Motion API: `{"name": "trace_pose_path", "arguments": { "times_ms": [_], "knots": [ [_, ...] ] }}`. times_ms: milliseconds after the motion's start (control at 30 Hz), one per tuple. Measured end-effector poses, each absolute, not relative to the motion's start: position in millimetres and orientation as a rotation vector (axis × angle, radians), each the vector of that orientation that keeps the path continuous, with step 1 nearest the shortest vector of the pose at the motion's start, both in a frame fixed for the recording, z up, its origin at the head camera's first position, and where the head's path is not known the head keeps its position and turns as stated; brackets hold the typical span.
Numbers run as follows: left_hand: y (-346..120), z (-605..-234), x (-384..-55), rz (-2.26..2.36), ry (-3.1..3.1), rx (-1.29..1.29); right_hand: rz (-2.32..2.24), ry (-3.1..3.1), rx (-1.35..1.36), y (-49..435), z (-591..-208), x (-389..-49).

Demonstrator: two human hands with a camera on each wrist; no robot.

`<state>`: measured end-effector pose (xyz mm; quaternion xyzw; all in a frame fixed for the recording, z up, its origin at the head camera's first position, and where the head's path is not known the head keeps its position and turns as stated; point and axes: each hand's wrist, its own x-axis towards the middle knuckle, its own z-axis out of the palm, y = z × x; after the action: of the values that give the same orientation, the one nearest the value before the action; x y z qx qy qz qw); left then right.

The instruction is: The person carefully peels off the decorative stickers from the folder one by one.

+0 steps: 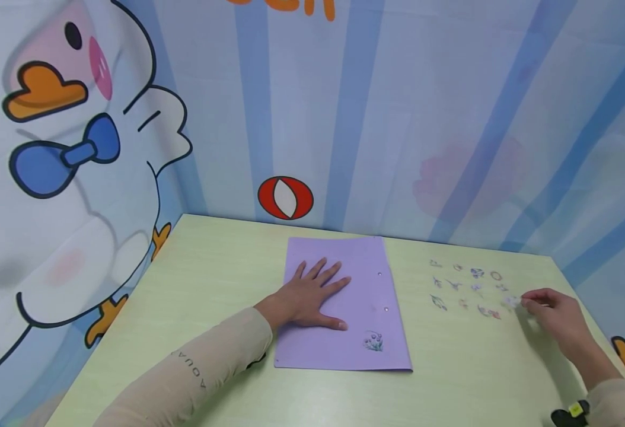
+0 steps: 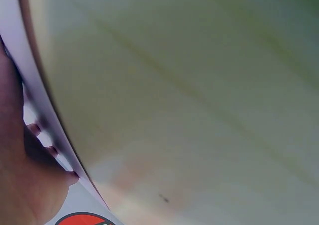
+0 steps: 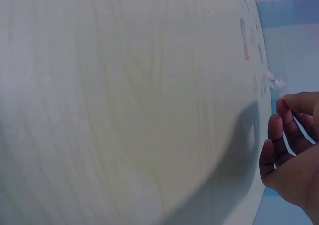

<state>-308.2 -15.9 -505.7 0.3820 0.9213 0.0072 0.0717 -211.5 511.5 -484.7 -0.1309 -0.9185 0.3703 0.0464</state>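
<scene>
My left hand (image 1: 312,298) lies flat with spread fingers on a purple folder (image 1: 339,350). Near the folder's lower right corner is a flower sticker (image 1: 373,341) with green stems. Over the right part of the table, my right hand (image 1: 555,317) pinches a small pale flower sticker (image 1: 512,302) between thumb and forefinger. In the right wrist view this flower sticker (image 3: 276,80) sticks out past the fingertips, raised off the table. The left wrist view shows the left hand (image 2: 30,170) at the folder's edge.
Several small stickers (image 1: 476,273) lie in loose rows on the table (image 1: 211,284), right of the folder. A printed cloth with a duck (image 1: 77,154) and blue stripes hangs behind and beside the table. Two shiny dots (image 1: 386,309) sit on the folder's right side.
</scene>
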Motion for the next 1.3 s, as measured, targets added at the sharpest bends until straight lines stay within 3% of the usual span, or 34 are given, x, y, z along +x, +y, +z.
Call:
{"name": "trace_pose_path", "arguments": {
  "times_ms": [1300],
  "knots": [
    [-16.1,-505.8,-308.3,0.025,2.767,1.136,0.911,-2.886,-0.478,514.7,-498.3,-215.4]
  ]
}}
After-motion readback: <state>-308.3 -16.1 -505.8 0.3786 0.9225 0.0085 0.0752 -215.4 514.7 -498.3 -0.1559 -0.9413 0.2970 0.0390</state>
